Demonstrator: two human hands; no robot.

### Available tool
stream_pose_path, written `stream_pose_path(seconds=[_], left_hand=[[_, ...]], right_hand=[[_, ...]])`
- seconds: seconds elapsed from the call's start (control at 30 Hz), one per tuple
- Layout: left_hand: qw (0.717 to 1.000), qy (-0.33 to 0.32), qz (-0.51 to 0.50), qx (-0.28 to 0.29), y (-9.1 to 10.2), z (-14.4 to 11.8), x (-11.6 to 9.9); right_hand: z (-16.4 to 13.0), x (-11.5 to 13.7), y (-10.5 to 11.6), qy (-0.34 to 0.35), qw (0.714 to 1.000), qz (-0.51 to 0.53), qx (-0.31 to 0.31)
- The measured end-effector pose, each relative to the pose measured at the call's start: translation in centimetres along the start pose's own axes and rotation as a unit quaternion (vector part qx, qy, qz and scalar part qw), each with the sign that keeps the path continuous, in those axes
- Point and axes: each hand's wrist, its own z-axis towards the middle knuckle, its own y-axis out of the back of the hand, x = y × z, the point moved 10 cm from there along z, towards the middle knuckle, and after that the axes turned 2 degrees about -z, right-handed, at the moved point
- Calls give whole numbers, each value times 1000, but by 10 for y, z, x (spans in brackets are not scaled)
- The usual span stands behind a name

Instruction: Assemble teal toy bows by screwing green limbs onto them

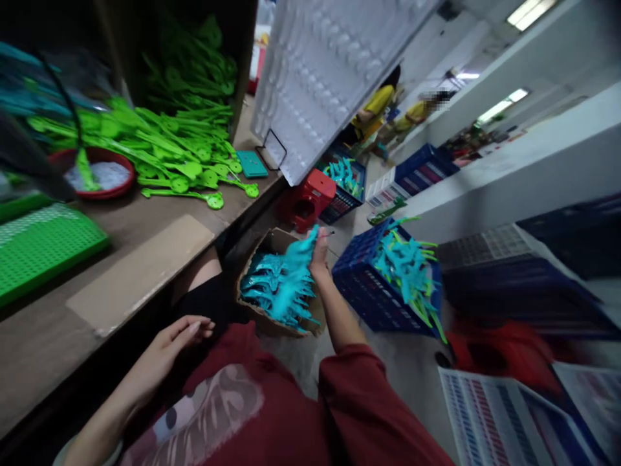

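My right hand reaches down to a cardboard box on the floor and grips a bunch of teal plastic handle parts above it. More teal parts fill the box. My left hand rests on my lap, fingers loosely apart, holding nothing. A red sleeve covers my right forearm.
The wooden bench on the left carries a heap of green plastic parts, a red bowl and a green grid tray. A blue crate with teal and green parts stands right of the box. People in yellow stand far back.
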Motion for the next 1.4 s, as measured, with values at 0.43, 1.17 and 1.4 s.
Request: stream_pose_path(seconds=[0.43, 1.17, 1.4], left_hand=[[921, -237, -307, -36, 75, -42, -154], [667, -234, 493, -508, 159, -141, -77], [629, -242, 518, -527, 145, -151, -67]], right_hand=[[-105, 362, -112, 665, 711, -179, 141], [-188, 459, -273, 543, 689, 99, 471], [-162, 437, -287, 430, 756, 214, 446]])
